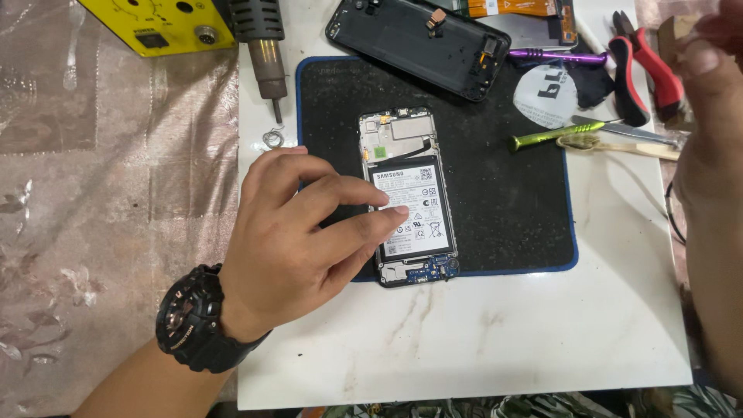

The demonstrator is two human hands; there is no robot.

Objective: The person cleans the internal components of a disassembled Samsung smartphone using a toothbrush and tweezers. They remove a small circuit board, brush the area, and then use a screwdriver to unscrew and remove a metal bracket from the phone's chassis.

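An opened phone lies face down on a black mat, its back removed so the white-labelled battery and small circuit boards show. My left hand, with a black watch on the wrist, rests at the phone's left side, fingertips touching the battery. My right hand is raised at the right edge of the view, fingers curled and blurred; whether it holds anything is unclear. The phone's black back cover lies at the mat's top edge.
A white marble-look board carries the mat. On it lie a hot-air nozzle, a yellow device, red-handled pliers, a green screwdriver, a purple tool, tweezers and a white pick.
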